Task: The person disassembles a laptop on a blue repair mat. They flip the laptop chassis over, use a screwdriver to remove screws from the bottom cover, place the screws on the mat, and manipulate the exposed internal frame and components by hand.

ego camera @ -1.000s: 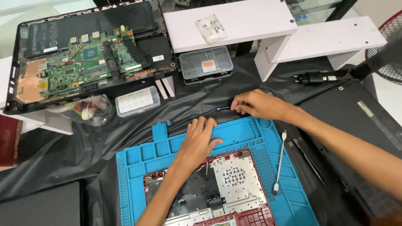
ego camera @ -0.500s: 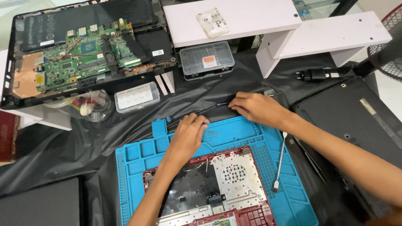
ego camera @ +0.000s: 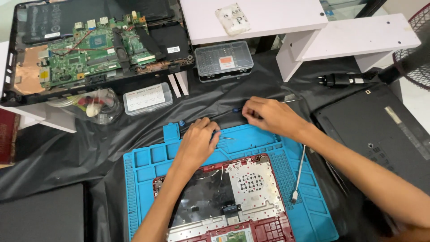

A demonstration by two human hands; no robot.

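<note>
My left hand (ego camera: 197, 142) lies palm down on the top edge of the blue repair mat (ego camera: 143, 179). Its fingers curl into the mat's small compartments and hide their tips. A small screw (ego camera: 228, 138) lies just right of them. My right hand (ego camera: 268, 115) rests on the black sheet above the mat and is closed around a thin screwdriver (ego camera: 236, 110). The blue end of the tool sticks out to the left and the metal shaft out to the right. A red laptop chassis (ego camera: 233, 192) with a metal plate lies on the mat below both hands.
An opened laptop with a green circuit board (ego camera: 94, 49) sits at the back left. Clear plastic cases (ego camera: 224, 60) (ego camera: 148, 98) and a bag of parts (ego camera: 92, 105) lie near it. A white shelf (ego camera: 313, 31), a black laptop lid (ego camera: 385, 134), a metal spudger (ego camera: 298, 172) and a black plug (ego camera: 336, 80) are on the right.
My left hand has slid up from the chassis to the mat's top edge and curled its fingers. The right hand has stayed on the screwdriver, shifting slightly.
</note>
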